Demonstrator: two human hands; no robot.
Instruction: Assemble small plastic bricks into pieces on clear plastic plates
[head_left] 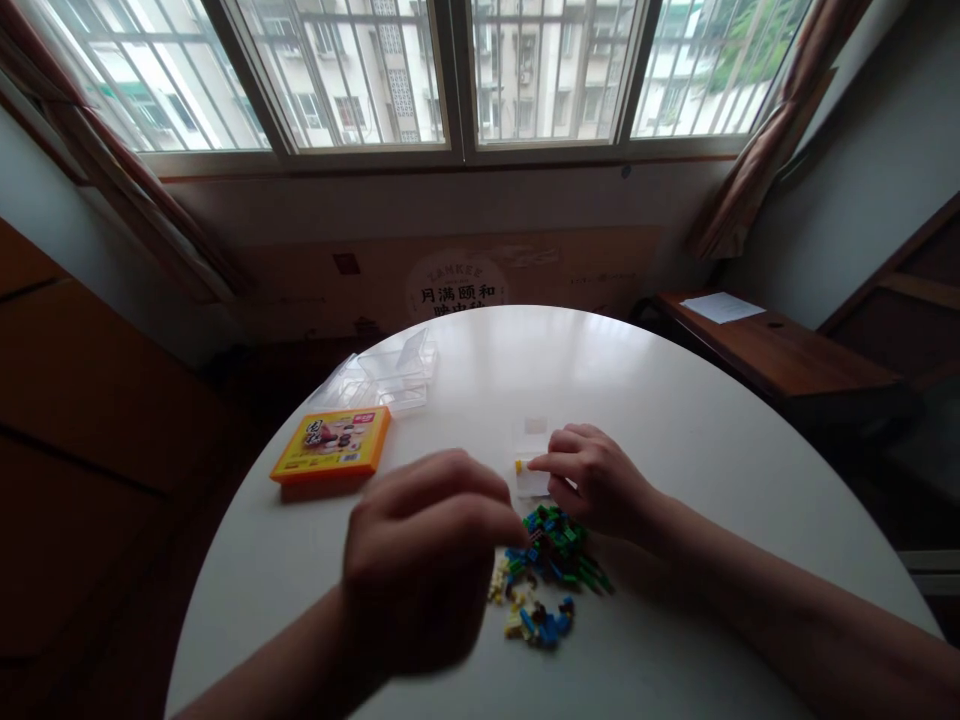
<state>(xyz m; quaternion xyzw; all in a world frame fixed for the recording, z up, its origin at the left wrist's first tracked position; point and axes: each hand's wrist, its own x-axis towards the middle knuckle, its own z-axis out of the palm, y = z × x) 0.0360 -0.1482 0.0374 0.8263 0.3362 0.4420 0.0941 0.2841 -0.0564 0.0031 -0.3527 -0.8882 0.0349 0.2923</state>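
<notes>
My left hand (427, 560) is raised close to the camera, its fingers curled and pressed together over the left side of the brick pile. Whatever it pinches, if anything, is hidden. Farther out, my right hand (596, 475) reaches over a small clear plastic box (532, 486) whose lid seems to stand open behind it. Its index finger is stretched out beside a small yellow piece (520, 466) in the box, with the thumb apart below. Nearer to me lies a heap of small green and blue building bricks (559, 545), and below it a smaller group of blue and cream bricks (544, 622).
An orange-yellow flat box (334, 445) with a printed lid lies on the left of the round white table (712, 480). Behind it are clear plastic cases (382, 370). A wooden desk (795, 350) with a white paper (724, 307) stands at the right, beyond the table edge.
</notes>
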